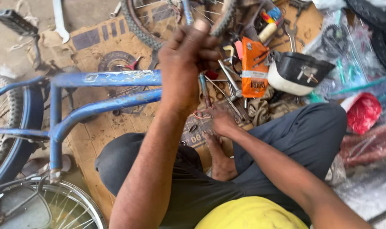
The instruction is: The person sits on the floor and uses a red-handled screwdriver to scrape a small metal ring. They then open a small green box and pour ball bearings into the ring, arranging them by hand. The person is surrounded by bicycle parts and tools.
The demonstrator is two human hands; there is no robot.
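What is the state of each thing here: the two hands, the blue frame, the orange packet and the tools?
Left hand: raised, closed around a thin upright part.
Right hand: lowered onto the tools, grip hidden.
Blue bicycle frame: lying on its side.
Orange packet: lying among the tools.
Tools: scattered on the cardboard.

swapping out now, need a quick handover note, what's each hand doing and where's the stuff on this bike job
Left hand: raised and closed around a thin part at the front of the blue bicycle frame.
Right hand: low on the cardboard mat, reaching among loose metal tools; whether it grips one is unclear.
Nearby: orange packet, black-and-white saddle, red bag.
Done: frame lies on its side across the lap area.
Left: cannot tell from this view; the front end is in hand.
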